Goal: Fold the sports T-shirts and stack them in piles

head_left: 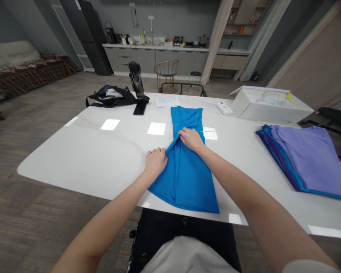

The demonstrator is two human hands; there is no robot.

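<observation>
A blue garment (191, 178) lies lengthwise on the white table (102, 151), its wider end near the front edge. Along its left side a fold of cloth is raised. My left hand (156, 161) has its fingers curled on that left edge, about midway down. Further up, my right hand (191, 139) pinches the same fold near the middle of the garment. Both hands are closed on the cloth. Above my right hand the narrower top part lies bunched, with small white print at its right side.
Folded garments (309, 159), lilac on top, lie at the right. Behind them stands an open white box (269, 106) beside a white device (224, 108). Paper (167, 101), a phone (140, 107), a black bag (110, 96) and a bottle (136, 79) sit along the far edge.
</observation>
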